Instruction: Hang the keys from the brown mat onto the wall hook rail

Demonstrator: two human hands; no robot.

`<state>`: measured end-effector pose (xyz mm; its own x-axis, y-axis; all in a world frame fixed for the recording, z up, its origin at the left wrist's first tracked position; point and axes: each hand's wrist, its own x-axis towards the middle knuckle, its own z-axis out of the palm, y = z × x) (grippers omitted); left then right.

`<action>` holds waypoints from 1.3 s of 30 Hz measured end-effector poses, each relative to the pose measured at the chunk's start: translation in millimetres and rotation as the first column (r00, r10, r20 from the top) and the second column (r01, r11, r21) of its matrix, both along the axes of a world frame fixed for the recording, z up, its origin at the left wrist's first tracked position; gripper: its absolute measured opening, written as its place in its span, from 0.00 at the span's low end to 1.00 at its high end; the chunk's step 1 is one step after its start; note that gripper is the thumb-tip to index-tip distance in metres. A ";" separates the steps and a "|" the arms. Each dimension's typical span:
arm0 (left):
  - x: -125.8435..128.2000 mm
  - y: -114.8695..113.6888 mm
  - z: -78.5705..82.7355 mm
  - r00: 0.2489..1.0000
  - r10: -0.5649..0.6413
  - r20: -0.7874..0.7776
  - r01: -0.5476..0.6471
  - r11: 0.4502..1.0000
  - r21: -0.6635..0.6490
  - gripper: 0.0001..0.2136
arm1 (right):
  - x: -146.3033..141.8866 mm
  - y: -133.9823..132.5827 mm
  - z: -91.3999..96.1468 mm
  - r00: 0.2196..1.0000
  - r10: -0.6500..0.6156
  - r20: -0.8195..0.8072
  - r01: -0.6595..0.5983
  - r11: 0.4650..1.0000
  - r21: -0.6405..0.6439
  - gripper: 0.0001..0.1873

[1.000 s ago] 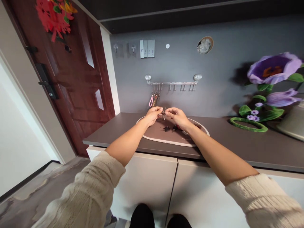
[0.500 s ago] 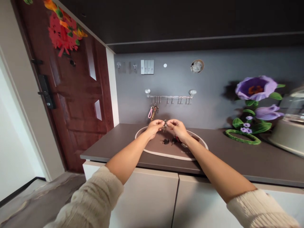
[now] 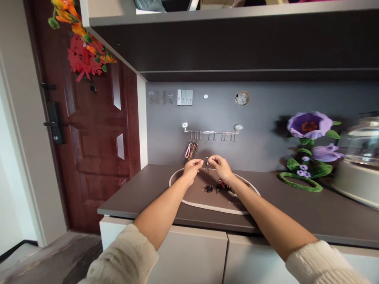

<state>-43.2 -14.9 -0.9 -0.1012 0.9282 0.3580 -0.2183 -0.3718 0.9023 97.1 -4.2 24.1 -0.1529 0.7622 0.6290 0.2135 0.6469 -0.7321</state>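
Both my hands are raised over an oval brown mat point(image 3: 204, 203) on the countertop. My left hand point(image 3: 192, 169) and my right hand point(image 3: 219, 167) each pinch a small key ring with keys point(image 3: 206, 162) held between them. Below on the mat lie a black key point(image 3: 208, 188) and a dark red key bunch point(image 3: 222, 185). On the wall just behind, a chrome hook rail point(image 3: 211, 132) carries a key bunch with a pink loop point(image 3: 190, 149) at its left end; the other hooks hang bare.
A dark wooden door point(image 3: 89, 130) with a black lock stands at the left. Purple artificial flowers point(image 3: 309, 148) and a grey pot with a glass lid point(image 3: 358, 165) sit on the grey countertop point(image 3: 142, 193) at the right. A dark shelf overhangs above.
The view has tilted upward, so the shelf above now shows. My hands have stayed together on the key ring and lifted it slightly toward the hook rail.
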 end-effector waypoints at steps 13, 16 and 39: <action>-9.0 12.6 3.1 0.957 0.175 0.231 -0.137 0.976 -0.168 0.12 | -44.0 25.8 57.3 0.954 0.016 -0.300 -0.095 0.964 -0.250 0.03; -9.9 11.6 4.0 0.945 0.204 0.255 -0.154 0.967 -0.202 0.13 | -52.3 35.3 64.3 0.943 -0.032 -0.332 -0.066 0.958 -0.280 0.05; -9.1 11.1 9.3 0.911 0.264 0.316 -0.180 0.946 -0.270 0.10 | -84.5 66.5 74.4 0.840 -0.219 -0.496 -0.014 0.906 -0.423 0.09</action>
